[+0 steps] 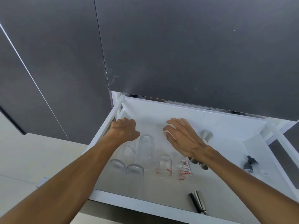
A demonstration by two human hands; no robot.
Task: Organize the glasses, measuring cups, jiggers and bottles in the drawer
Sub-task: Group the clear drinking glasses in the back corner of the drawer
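Dark grey cupboard fronts fill the wall ahead, and below them a white drawer [161,212] stands pulled out, its pale floor scattered with glassware.

The left hand [124,129] is curled into a fist at the far left corner, over the drawer's side wall; whether it holds anything I cannot tell. The right hand [182,138] hovers spread and empty over the far middle, fingers [174,122] reaching toward the back wall. Just past its wrist lies a steel jigger [207,135]; another jigger [198,202] lies near the front edge.

Between the hands stands a tall glass [146,151], with two more glasses [135,169] near the left. Right of those sit two measuring cups [164,166] with red markings, side by side. A small dropper bottle [250,164] rests well apart at the right.

It looks like a sorting step, with kinds still mixed. To do it well, I would lift each glass clear rather than slide it, since they stand close and could knock together. The jiggers would roll, so stand them on end, grouped beside each other, before moving the bottle in.
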